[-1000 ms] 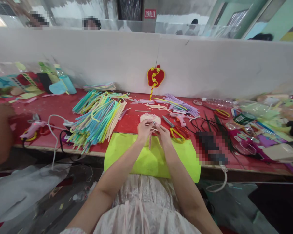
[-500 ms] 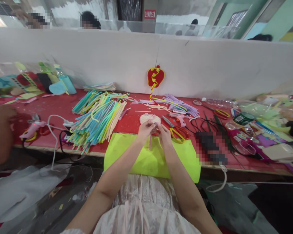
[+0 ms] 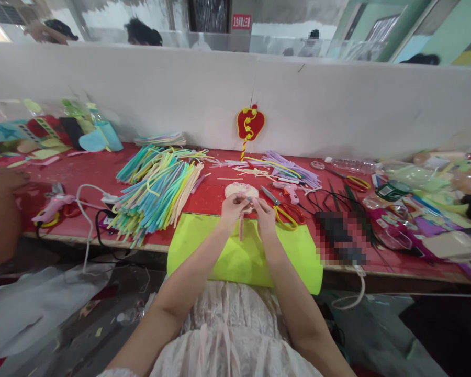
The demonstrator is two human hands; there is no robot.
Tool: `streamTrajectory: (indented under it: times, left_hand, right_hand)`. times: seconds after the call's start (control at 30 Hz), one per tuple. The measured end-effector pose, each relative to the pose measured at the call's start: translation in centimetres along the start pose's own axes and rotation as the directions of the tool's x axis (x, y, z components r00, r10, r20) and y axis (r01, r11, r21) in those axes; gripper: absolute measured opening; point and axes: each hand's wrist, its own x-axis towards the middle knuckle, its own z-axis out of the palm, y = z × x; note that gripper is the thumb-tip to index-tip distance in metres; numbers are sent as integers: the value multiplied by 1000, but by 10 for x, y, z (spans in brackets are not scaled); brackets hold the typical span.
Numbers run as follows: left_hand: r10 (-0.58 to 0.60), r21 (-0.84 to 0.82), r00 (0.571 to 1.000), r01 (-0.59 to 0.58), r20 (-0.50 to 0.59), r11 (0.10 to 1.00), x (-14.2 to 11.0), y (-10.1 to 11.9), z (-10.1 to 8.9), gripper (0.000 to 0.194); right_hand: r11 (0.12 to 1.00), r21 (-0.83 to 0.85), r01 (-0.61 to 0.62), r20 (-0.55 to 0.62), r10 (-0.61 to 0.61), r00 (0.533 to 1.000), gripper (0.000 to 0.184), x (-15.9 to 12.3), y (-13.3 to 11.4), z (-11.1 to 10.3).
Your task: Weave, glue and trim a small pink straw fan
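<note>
My left hand [image 3: 232,206] and my right hand [image 3: 264,211] meet fingertip to fingertip, both closed in a pinch. A small greyish piece [image 3: 249,199] shows between them, too small to name. Beneath the fingers lies a pale pink fan-shaped craft piece [image 3: 241,188], partly covered by both hands. Its twisted pink handle [image 3: 241,229] points toward me over a bright yellow-green sheet [image 3: 215,256]. Beside my right hand, scissors with yellow and red handles [image 3: 284,217] lie with their blades pointing away from me.
Left of my hands is a pile of coloured pipe cleaners [image 3: 160,193]; purple ones [image 3: 290,170] lie behind. A pink glue gun [image 3: 291,192] is at the right, another glue gun [image 3: 53,207] at far left. A finished red fan [image 3: 250,125] stands against the white partition [image 3: 160,94]. Another person's arm [image 3: 0,220] enters left.
My hands stay in almost the same place, with slight shifts of the fingers around the small piece. The fan-shaped piece and the tools have not visibly moved.
</note>
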Motion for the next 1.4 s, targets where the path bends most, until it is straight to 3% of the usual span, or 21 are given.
streamTrajectory:
  times: [0.23, 0.43, 0.6, 0.77, 0.97, 1.23, 1.4]
  left_hand:
    - [161, 260, 979, -189, 127, 947, 11, 6, -11, 14]
    - [199, 407, 959, -268, 203, 873, 15, 15, -18, 7]
    - [191, 431, 949, -286, 252, 856, 18, 17, -22, 9]
    - [147, 363, 955, -237, 258, 901, 23, 15, -25, 12]
    - [113, 415, 959, -217, 261, 884, 23, 21, -27, 12]
    - [31, 504, 913, -253, 407, 826, 17, 33, -29, 10]
    - [33, 487, 904, -260, 426, 834, 15, 33, -28, 7]
  right_hand:
    - [983, -166, 85, 7, -85, 996, 25, -1, -4, -3]
    - [917, -344, 201, 55, -194, 979, 24, -3, -9, -3]
    - [926, -339, 163, 50, -156, 987, 26, -2, -8, -4]
    - [945, -299, 136, 51, -127, 991, 25, -2, -9, -4]
    - [961, -275, 0, 62, 18, 998, 28, -1, -15, -4]
    - [944, -331, -9, 278, 107, 955, 24, 4, -30, -14]
    - [965, -258, -41, 282, 116, 952, 18, 4, -33, -15]
